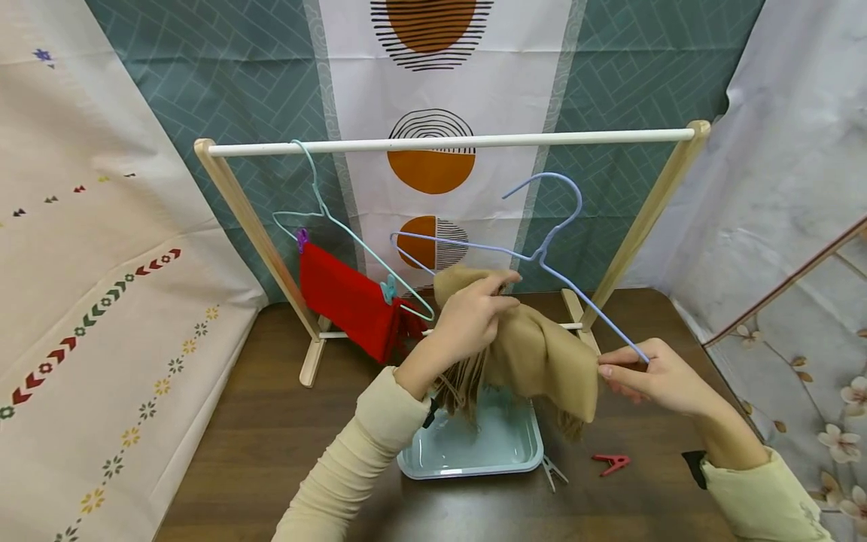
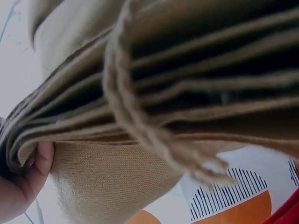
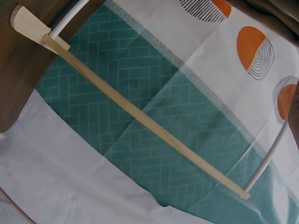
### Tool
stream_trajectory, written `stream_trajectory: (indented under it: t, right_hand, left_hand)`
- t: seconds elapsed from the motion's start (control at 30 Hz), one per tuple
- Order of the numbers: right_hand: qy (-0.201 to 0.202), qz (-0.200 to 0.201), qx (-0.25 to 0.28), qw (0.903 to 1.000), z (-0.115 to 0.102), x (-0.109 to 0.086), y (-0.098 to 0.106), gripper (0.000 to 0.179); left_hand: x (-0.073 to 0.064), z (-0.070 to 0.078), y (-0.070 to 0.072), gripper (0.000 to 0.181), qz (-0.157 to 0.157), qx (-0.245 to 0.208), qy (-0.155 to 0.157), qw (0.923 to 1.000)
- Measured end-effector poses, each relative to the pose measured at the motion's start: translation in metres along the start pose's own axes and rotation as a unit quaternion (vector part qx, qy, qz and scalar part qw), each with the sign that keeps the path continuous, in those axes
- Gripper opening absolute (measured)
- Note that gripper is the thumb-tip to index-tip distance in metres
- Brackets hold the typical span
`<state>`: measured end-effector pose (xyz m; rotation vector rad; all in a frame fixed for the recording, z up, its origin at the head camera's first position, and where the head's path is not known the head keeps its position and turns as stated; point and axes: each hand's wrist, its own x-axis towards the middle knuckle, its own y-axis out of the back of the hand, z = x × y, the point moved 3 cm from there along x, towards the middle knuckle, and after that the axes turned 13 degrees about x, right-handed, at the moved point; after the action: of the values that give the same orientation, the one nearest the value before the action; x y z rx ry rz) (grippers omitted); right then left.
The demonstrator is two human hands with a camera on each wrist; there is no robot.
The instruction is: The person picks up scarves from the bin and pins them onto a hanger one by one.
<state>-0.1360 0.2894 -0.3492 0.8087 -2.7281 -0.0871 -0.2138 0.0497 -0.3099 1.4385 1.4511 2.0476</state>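
A tan fringed scarf (image 1: 542, 346), folded in layers, hangs over the lower part of a blue-violet clothes hanger (image 1: 542, 254). My left hand (image 1: 470, 316) grips the scarf near its fringed side, and in the left wrist view a finger (image 2: 43, 161) curls round the folded layers (image 2: 93, 112). Off the rail, the hanger tilts with its hook up. My right hand (image 1: 653, 376) holds the hanger's right corner, fingertips right at the scarf's edge. The hanger's bottom bar is mostly hidden behind cloth and hand.
A wooden rack with a white rail (image 1: 501, 141) stands behind. On its left hangs a mint hanger (image 1: 366, 245) with a red cloth (image 1: 345, 293) pegged by purple and teal clothespins. Below are a pale blue tray (image 1: 474, 463), a grey clothespin (image 1: 552, 473) and a red clothespin (image 1: 612, 464).
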Motion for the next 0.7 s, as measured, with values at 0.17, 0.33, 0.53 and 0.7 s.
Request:
stream_trajectory:
  t: [0.17,0.33,0.53,0.7]
  right_hand:
    - [0.012,0.007,0.013,0.9998,-0.004,0.001,-0.002,0.026]
    - [0.026,-0.003,0.027,0.9993,-0.007,0.002,-0.005,0.026]
    - [0.014,-0.002,0.024,0.9996,-0.008,0.004,-0.008,0.025]
    - [0.026,-0.006,0.022,0.9994,-0.007,0.004,-0.011,0.027]
  left_hand:
    - [0.000,0.006,-0.005,0.020,-0.068,0.056,-0.023,0.9958]
    - [-0.003,0.008,-0.011,0.027,-0.071,0.097,-0.038,0.9921]
    - [-0.005,0.011,-0.011,0.009,0.057,0.153,-0.072,0.9840]
    - [-0.001,0.014,-0.008,0.012,0.075,0.169,-0.080,0.9795]
